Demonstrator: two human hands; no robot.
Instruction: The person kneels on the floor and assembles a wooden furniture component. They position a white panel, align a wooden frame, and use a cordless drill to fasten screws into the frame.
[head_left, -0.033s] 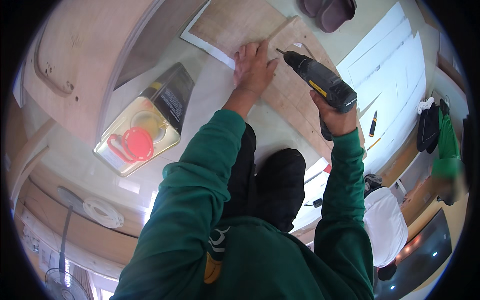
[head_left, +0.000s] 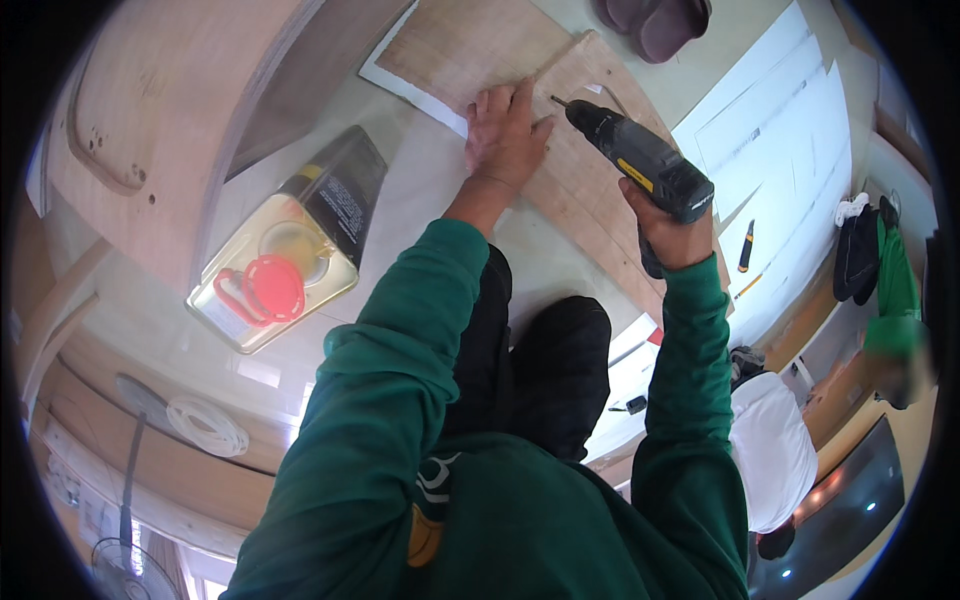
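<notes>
My right hand [head_left: 672,236] is wrapped round the grip of a black and yellow cordless drill [head_left: 640,158]. Its thin bit [head_left: 558,100] points left at the far end of a long wooden board [head_left: 590,225]; whether the tip touches the wood, I cannot tell. My left hand [head_left: 500,140] lies with fingers stretched over the board's left edge, just left of the bit. Beyond that hand a flat plywood sheet [head_left: 465,45] with a pale edge meets the board. A slot is cut in the board near the drill's front.
A metal can [head_left: 335,190] with a red cap [head_left: 273,288] stands at left, by a curved wooden piece [head_left: 200,100]. White sheets [head_left: 770,140] lie at right with a utility knife [head_left: 746,246] and a pencil [head_left: 748,287]. Dark clogs [head_left: 665,25] are at the far side. Another person [head_left: 770,450] sits at lower right.
</notes>
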